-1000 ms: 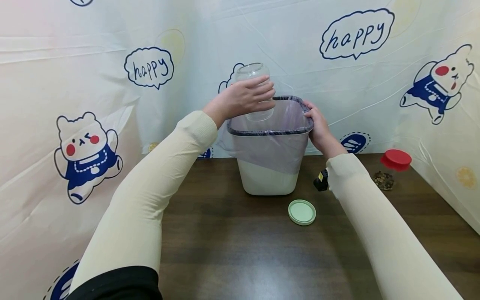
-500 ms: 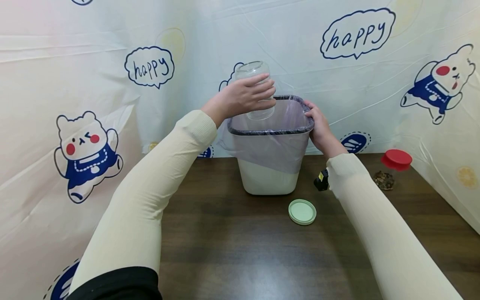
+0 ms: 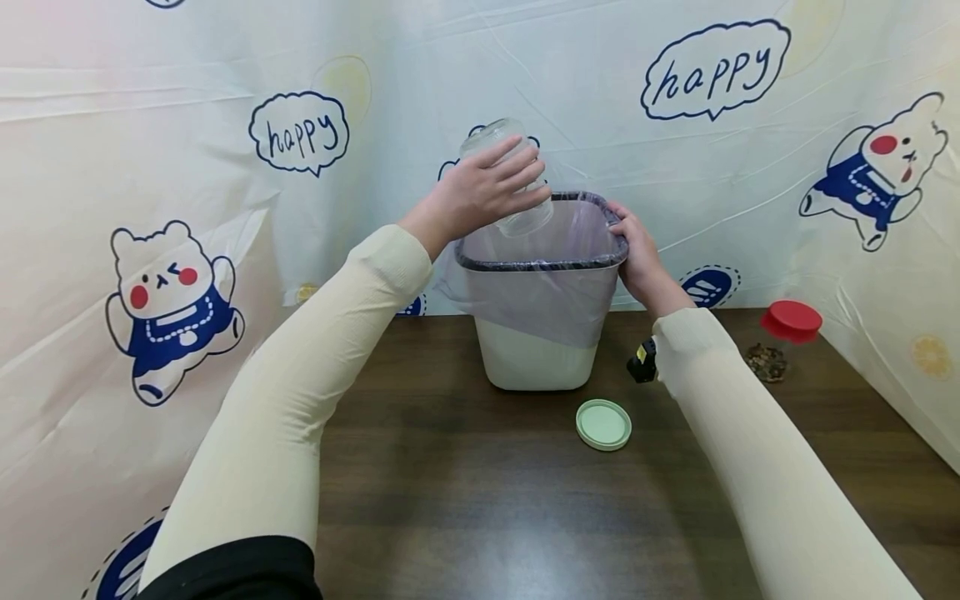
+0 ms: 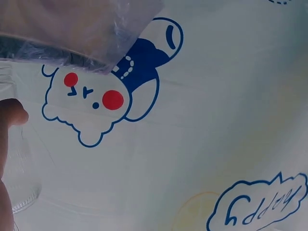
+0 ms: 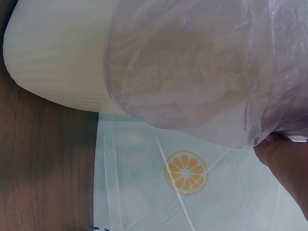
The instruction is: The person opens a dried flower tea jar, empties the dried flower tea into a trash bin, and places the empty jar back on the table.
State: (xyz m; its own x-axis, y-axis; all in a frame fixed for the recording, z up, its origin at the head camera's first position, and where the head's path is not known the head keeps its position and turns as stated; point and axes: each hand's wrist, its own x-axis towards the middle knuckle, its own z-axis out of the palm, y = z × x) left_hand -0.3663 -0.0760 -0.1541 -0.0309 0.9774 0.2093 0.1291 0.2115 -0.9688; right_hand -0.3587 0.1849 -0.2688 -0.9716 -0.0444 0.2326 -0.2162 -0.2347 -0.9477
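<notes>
My left hand (image 3: 491, 187) grips a clear glass jar (image 3: 527, 222) upside down and tilted, its mouth over the left part of a trash can (image 3: 540, 358). In the left wrist view the jar (image 4: 24, 183) shows at the left edge beside a finger, with nothing visible inside. The trash can is cream, with a translucent purple bag (image 3: 540, 300) folded over its dark rim. My right hand (image 3: 641, 254) holds the can's right rim through the bag; in the right wrist view a thumb or finger (image 5: 284, 159) presses at the bag's edge.
A pale green lid (image 3: 603, 425) lies on the brown wooden table (image 3: 480, 500) in front of the can. Right of my right forearm stands a red-capped jar (image 3: 792, 321) with brown bits inside. A printed curtain (image 3: 570, 67) hangs close behind the can.
The jar was nearly upright upside down; now it leans, its base tipped to the left and its mouth to the right. My right hand and the trash can have stayed put.
</notes>
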